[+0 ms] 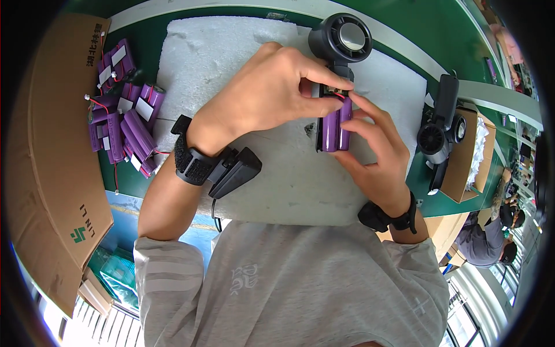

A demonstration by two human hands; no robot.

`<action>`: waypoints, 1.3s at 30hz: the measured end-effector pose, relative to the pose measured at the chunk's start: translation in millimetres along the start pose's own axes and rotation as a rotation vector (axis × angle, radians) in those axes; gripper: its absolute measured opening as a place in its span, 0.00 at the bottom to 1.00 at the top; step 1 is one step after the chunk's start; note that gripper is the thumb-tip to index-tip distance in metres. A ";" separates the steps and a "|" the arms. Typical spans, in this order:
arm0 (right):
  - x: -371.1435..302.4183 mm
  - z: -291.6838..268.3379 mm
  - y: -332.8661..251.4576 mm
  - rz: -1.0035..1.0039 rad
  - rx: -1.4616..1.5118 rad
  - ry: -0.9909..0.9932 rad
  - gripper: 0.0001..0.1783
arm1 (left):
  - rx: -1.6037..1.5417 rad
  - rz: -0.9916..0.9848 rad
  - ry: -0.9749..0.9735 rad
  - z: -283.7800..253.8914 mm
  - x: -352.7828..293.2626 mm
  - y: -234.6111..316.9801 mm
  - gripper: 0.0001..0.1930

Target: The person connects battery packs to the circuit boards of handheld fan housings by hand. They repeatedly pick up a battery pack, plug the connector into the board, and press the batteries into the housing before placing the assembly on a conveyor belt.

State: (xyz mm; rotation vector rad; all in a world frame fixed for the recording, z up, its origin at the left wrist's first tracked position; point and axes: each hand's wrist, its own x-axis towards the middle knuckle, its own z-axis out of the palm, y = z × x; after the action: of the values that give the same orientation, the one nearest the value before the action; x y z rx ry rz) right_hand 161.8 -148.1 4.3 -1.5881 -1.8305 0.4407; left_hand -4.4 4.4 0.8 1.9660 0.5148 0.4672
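A black handheld fan lies on the white foam sheet, its round head pointing away from me. Its handle is uncovered, and a purple two-cell battery pack sits in it. A short red wire shows at the pack's upper end. My left hand reaches over from the left, thumb and forefinger pinched at that wire end; what lies between the fingertips is too small to make out. From the right, my right hand grips the battery pack and handle along their lower side.
Several purple battery packs with white labels and wires lie heaped at left beside a large cardboard box. At right, more black fans rest by a small open carton. Other people sit farther off at right.
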 end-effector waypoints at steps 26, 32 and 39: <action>7.0 -6.5 -8.0 -0.051 -0.137 -0.109 0.37 | -0.071 -0.139 -0.060 -2.7 -0.1 12.0 0.22; 10.2 -7.5 -14.0 -0.156 -0.321 -0.103 0.39 | -0.083 -0.120 -0.086 -5.2 1.0 13.8 0.22; 14.6 -4.8 -17.0 -0.145 -0.320 -0.106 0.40 | -0.174 0.079 0.007 7.4 0.8 -10.3 0.24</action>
State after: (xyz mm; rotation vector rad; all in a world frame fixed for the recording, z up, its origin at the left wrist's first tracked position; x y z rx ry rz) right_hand 151.9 -138.3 22.4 -1.6478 -2.1664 0.1747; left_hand -1.4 3.4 -11.5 1.8230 0.3881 0.5505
